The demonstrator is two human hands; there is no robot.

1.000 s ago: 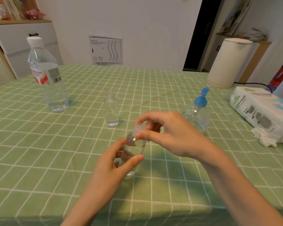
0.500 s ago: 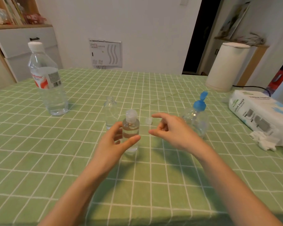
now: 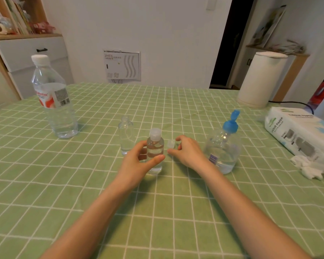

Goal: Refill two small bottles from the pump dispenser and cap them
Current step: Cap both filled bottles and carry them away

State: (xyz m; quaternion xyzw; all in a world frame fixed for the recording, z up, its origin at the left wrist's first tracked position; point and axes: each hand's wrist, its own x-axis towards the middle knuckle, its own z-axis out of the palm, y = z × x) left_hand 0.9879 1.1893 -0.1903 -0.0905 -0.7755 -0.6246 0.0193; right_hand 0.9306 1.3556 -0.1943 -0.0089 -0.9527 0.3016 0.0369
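Note:
A small clear bottle (image 3: pixel 155 146) with a translucent cap on it stands upright on the green checked tablecloth; my left hand (image 3: pixel 138 161) holds it between thumb and fingers. Behind it to the left stands a second small bottle (image 3: pixel 126 136), uncapped, with liquid in it. A loose small clear cap (image 3: pixel 170 143) lies on the cloth just right of the held bottle. My right hand (image 3: pixel 187 152) reaches around that cap, thumb and forefinger apart on either side, not gripping it. The blue-topped pump dispenser (image 3: pixel 225 146) stands to the right of my right hand.
A large water bottle (image 3: pixel 53 98) with a white cap stands at the back left. A white cylinder (image 3: pixel 260 79) sits at the back right. A tissue paper pack (image 3: pixel 299 131) with crumpled tissue beside it lies along the right edge.
My right hand left the cap of the held bottle and moved forward to the loose cap. My left hand carried the capped bottle away from me and set it upright on the cloth.

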